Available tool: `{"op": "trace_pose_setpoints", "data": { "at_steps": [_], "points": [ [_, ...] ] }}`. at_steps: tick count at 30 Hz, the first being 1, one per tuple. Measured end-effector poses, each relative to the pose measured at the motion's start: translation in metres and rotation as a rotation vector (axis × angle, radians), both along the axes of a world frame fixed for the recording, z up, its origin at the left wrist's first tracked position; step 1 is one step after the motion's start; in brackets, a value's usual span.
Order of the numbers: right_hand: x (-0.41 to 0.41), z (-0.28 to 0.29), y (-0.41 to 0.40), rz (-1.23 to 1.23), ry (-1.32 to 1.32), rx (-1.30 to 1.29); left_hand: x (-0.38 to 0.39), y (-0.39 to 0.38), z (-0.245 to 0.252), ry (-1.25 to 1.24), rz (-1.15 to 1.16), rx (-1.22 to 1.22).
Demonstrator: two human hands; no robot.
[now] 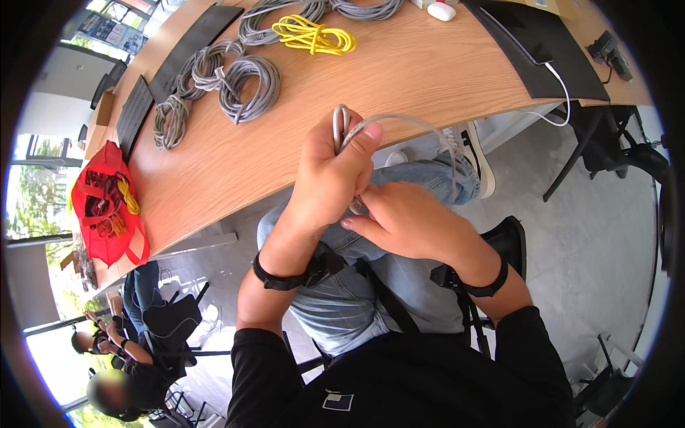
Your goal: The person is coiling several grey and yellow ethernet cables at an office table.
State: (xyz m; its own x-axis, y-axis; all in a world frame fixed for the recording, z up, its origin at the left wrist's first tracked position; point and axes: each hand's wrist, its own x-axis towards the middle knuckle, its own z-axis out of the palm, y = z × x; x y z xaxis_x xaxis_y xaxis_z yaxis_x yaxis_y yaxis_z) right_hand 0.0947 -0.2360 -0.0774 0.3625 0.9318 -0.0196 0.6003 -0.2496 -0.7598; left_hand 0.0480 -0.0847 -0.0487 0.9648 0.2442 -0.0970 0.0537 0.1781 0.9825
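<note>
A grey cable (409,118) is folded into a small bundle inside my left hand (337,166), whose fingers and thumb are closed on it. Two short loops stick up by the thumb, and a longer length arcs right and hangs over my knee. My right hand (409,219) touches the underside of my left hand, near the bundle's lower end; its fingertips are hidden, so its hold is unclear. On the wooden table (374,80) lie coiled grey cables (250,88), a smaller grey bundle (171,122) and a tied yellow cable (314,35).
A red bag (101,241) with cables inside stands at the table's left end. A phone (516,35) with a white charging cable lies on a black mat (572,69), a white earphone case (441,11) left of it. Other people (126,374) sit at lower left.
</note>
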Motion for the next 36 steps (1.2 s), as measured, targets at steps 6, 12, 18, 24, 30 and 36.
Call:
{"op": "trace_pose_setpoints", "data": {
  "at_steps": [6, 12, 18, 24, 30, 36],
  "points": [
    [0.022, 0.044, -0.05, -0.153, -0.03, 0.402, -0.004, 0.006, -0.003, -0.064, 0.019, 0.123],
    [0.059, 0.023, -0.046, -0.452, -0.299, 0.485, -0.005, 0.009, -0.002, -0.108, -0.036, 0.007],
    [0.043, 0.0, -0.025, -0.391, 0.375, 0.522, -0.009, 0.023, 0.007, -0.297, 0.076, -0.447],
    [0.026, 0.0, -0.01, -0.502, 0.229, 0.547, -0.009, 0.035, 0.011, -0.352, 0.197, -0.413],
    [0.025, 0.007, -0.019, -0.139, 0.018, 0.478, -0.01, 0.034, 0.01, -0.283, 0.274, -0.304],
    [0.022, 0.009, -0.019, -0.098, 0.302, 0.537, -0.01, 0.037, 0.012, -0.281, 0.326, -0.348]
  ]
}}
